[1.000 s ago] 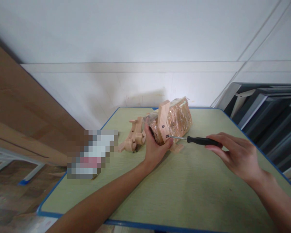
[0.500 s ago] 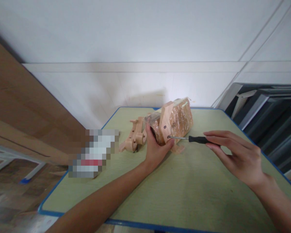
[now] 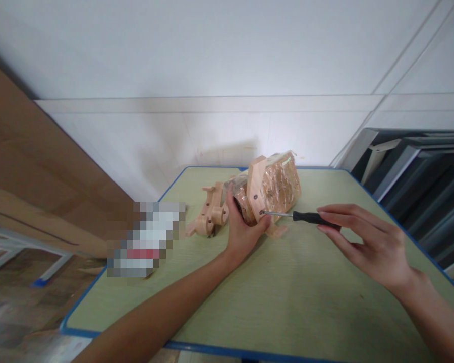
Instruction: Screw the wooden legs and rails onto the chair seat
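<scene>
My left hand (image 3: pixel 244 232) grips a wooden assembly (image 3: pixel 256 186) with a pale angular end piece, tilted above the table; part of it is wrapped in clear plastic film. Two dark holes or screw heads show on its near edge. Between the fingers and thumb of my right hand (image 3: pixel 371 242) is the black handle of a screwdriver (image 3: pixel 310 217). Its metal shaft points left, and the tip meets the lower hole beside my left thumb. Left of the assembly lies another wooden part (image 3: pixel 212 209) with rounded pieces and several holes.
The green table (image 3: pixel 227 302) has a blue edge. A blurred-out white and red item (image 3: pixel 147 242) lies at its left side. A large cardboard sheet (image 3: pixel 53 166) stands to the left, dark framed panels (image 3: pixel 419 186) lean at the right, and a white wall (image 3: pixel 227 60) rises behind.
The wooden assembly has tilted slightly and shifted a little left in my left hand. The screwdriver has moved slightly left with it, its tip still at the lower hole.
</scene>
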Available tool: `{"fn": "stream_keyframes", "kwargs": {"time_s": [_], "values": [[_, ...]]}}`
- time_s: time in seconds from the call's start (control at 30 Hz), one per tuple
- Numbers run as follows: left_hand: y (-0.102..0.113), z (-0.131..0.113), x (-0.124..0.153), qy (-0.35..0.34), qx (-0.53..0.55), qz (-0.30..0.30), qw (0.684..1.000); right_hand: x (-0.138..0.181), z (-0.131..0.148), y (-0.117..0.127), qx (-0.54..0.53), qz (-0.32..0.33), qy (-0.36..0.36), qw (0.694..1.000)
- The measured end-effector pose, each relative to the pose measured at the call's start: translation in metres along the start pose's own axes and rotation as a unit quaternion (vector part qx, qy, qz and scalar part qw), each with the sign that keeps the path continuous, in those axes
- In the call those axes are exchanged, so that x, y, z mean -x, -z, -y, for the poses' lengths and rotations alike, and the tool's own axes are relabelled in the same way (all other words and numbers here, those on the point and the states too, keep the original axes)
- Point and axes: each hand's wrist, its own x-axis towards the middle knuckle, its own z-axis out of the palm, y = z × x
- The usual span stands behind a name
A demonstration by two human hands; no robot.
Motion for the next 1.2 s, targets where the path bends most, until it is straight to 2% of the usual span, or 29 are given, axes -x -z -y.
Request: {"fn": "stream_keyframes", "kwargs": {"time_s": [0.27,0.53,0.9,1.07,1.2], "values": [[-0.001,-0.001,-0.001,0.008,0.017,-0.005,1.0,0.002,-0.004,0.001,0.018,0.018,0.026,0.999],[-0.001,-0.002,0.0,0.012,0.0,-0.008,1.0,0.007,-0.008,0.002,0.079,0.027,0.053,0.995],[0.0,-0.002,0.0,0.004,0.008,0.001,1.0,0.01,-0.011,0.001,0.126,0.033,0.041,0.991],[0.0,-0.001,0.0,0.009,0.008,-0.001,1.0,0.01,-0.01,-0.001,0.12,0.027,0.027,0.992],[0.0,-0.002,0.0,0.005,0.002,-0.002,1.0,0.008,-0.007,-0.003,0.039,0.008,0.007,0.999]]}}
